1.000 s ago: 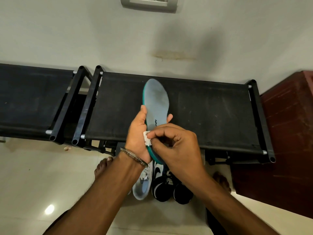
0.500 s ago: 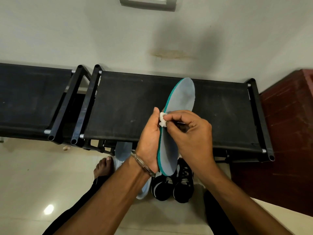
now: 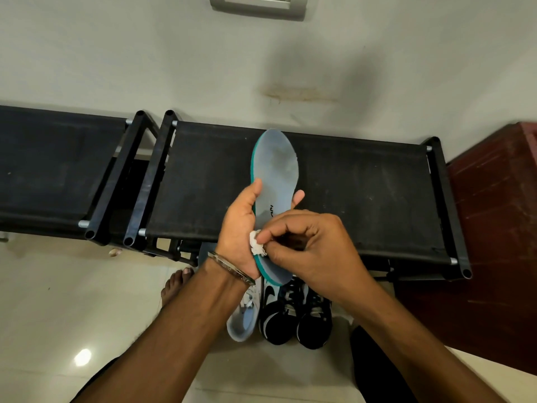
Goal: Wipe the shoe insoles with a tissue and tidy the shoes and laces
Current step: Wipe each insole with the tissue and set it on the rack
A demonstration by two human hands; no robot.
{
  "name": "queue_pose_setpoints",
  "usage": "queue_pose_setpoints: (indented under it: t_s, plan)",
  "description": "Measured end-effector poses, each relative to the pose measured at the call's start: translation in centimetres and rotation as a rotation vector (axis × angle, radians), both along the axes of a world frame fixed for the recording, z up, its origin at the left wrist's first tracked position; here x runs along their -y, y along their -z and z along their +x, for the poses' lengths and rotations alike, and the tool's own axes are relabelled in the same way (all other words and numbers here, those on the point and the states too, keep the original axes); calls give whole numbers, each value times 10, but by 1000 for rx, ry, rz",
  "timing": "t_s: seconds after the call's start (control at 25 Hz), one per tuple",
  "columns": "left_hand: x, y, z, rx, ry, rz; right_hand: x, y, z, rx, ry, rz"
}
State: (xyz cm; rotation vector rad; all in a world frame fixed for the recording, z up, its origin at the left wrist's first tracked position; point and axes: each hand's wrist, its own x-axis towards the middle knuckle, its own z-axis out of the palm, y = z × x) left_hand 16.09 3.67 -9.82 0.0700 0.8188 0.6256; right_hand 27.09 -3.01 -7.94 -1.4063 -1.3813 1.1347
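Observation:
A grey-blue insole with a teal rim stands upright in the air over the black rack, toe end pointing away from me. My left hand grips its middle from the left, thumb and fingertip showing on either side. My right hand pinches a small crumpled white tissue against the heel part of the insole. Below my hands, on the floor, stand a pair of black and white trainers and a light grey shoe with loose laces.
A black fabric-topped shoe rack runs along the wall, with a second one at the left. A dark red cabinet stands at the right. My bare foot is on the tiled floor.
The insole has swung back from leaning right to pointing straight away. My right hand with the tissue has slid from the insole's middle down to its heel part.

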Motion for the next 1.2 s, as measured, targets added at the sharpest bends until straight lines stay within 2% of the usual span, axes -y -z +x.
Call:
queue_pose_setpoints:
  t_s: [0.24, 0.36, 0.56, 0.64, 0.72, 0.8, 0.92, 1.08, 1.2]
  plan:
    - [-6, 1, -5, 37, -116, 63, 6, -1, 5, 5, -100, 15]
    - [-7, -1, -8, 87, -101, 76, 7, 1, 8, 77, -75, 53]
    - [-9, 1, -10, 84, -79, 132, -3, 16, 28, 398, 308, 126]
    - [-8, 3, -9, 66, -63, 150, -7, 15, 33, 366, 465, 136]
    - [-7, 3, -7, 44, 9, 161, -7, 10, 31, 245, 521, 208]
    - [-3, 0, -4, 52, 94, 186, -6, 7, 22, 173, 463, 257]
    - [2, -9, 0, 141, 156, 186, -3, 10, 11, 176, 342, 257]
    - [-2, -6, -4, 154, 132, 90, 4, 7, -5, 137, 135, 236]
    - [-2, -5, -5, 131, 120, 72, 4, 6, -8, 227, 58, 299]
